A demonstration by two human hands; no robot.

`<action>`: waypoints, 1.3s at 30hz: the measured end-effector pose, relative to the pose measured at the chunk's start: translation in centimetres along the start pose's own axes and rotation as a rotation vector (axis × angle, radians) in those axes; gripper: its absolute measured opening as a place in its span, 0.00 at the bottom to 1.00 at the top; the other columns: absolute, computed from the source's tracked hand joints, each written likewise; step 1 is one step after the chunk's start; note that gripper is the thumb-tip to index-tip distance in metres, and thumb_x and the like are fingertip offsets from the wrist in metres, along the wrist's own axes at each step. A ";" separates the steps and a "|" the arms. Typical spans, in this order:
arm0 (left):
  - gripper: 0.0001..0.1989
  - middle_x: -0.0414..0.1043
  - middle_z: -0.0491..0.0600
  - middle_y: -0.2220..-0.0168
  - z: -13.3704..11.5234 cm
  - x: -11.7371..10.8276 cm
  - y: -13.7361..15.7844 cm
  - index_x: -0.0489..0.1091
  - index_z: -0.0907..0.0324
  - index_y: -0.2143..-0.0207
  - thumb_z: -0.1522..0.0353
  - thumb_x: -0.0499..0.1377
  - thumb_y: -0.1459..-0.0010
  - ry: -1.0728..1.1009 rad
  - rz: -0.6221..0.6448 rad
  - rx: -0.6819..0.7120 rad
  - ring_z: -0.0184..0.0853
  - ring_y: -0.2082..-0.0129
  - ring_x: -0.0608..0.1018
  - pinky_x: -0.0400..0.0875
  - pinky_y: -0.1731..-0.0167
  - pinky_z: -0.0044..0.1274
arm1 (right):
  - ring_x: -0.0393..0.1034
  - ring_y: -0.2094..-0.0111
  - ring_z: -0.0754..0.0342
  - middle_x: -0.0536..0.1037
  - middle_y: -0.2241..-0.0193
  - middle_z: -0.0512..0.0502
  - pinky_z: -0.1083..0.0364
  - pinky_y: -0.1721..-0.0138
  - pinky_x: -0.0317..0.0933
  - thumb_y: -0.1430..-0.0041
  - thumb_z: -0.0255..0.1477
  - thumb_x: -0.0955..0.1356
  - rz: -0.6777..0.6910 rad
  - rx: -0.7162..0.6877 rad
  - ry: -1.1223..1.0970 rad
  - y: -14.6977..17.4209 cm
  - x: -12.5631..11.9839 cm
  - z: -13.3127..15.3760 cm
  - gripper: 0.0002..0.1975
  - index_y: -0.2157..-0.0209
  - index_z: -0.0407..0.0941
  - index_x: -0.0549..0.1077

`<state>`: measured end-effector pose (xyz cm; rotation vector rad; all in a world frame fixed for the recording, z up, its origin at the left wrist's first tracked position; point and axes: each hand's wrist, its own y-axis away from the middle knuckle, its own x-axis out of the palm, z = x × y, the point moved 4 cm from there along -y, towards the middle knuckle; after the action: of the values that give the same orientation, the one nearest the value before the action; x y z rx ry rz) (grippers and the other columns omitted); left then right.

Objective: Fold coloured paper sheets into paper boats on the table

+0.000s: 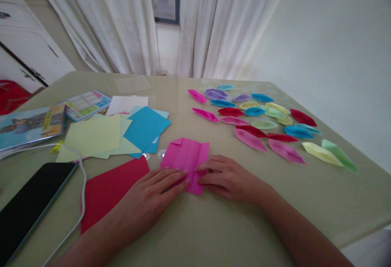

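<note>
While hands (155, 187) (229, 177) touch pink paper (183, 157), creases (197, 153) show.

Bench (180, 110) free up the middle, beyond the pink paper (185, 153). Left side blocked: phone (33, 204), white cable (84, 181), red sheet (113, 189). Folded paper pieces (254, 111) crowd far right.
</note>
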<state>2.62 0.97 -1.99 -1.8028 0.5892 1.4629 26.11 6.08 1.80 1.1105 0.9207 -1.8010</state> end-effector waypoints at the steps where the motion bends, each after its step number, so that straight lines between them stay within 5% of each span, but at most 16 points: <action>1: 0.29 0.73 0.48 0.34 -0.4 0.1 -0.1 0.66 0.50 0.33 0.79 0.55 0.33 0.010 0.023 0.003 0.44 0.37 0.75 0.75 0.42 0.39 | 0.74 0.45 0.49 0.81 0.46 0.43 0.48 0.41 0.63 0.23 0.30 0.66 -0.001 -0.001 -0.006 -0.1 0.0 0.2 0.11 0.50 0.46 0.80; 10: 0.17 0.70 0.54 0.33 -2.0 -0.7 -0.2 0.73 0.47 0.40 0.67 0.59 0.29 0.064 0.059 -0.029 0.52 0.34 0.72 0.75 0.42 0.49 | 0.70 0.46 0.48 0.78 0.50 0.43 0.48 0.42 0.59 0.26 0.31 0.69 0.088 0.068 -0.133 -0.3 0.2 0.2 0.06 0.55 0.46 0.80; 16: 0.16 0.74 0.47 0.36 -2.0 -0.8 -0.2 0.74 0.46 0.40 0.63 0.57 0.27 0.113 -0.015 -0.013 0.45 0.35 0.73 0.69 0.36 0.42 | 0.70 0.56 0.49 0.76 0.59 0.44 0.52 0.52 0.63 0.30 0.28 0.72 0.005 0.258 -0.322 -0.8 1.0 -0.3 0.04 0.61 0.43 0.76; 26: 0.16 0.81 0.41 0.42 -2.3 -1.1 -0.5 0.74 0.51 0.40 0.61 0.53 0.23 0.113 -0.117 0.020 0.37 0.42 0.79 0.55 0.30 0.35 | 0.67 0.63 0.53 0.72 0.64 0.48 0.55 0.62 0.58 0.36 0.24 0.74 -0.066 0.362 -0.285 -1.0 1.6 -0.3 0.07 0.66 0.43 0.72; 39: 0.14 0.80 0.45 0.45 -2.2 -1.3 -0.7 0.74 0.51 0.42 0.65 0.55 0.25 0.188 -0.049 -0.007 0.40 0.45 0.79 0.62 0.33 0.39 | 0.68 0.63 0.53 0.73 0.64 0.48 0.54 0.61 0.59 0.31 0.27 0.71 -0.041 0.400 -0.211 -1.1 2.0 -0.2 0.07 0.65 0.44 0.72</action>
<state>4.19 -0.39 -0.40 -1.9603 0.6280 1.2732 24.68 6.23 0.08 1.1159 0.4715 -2.1491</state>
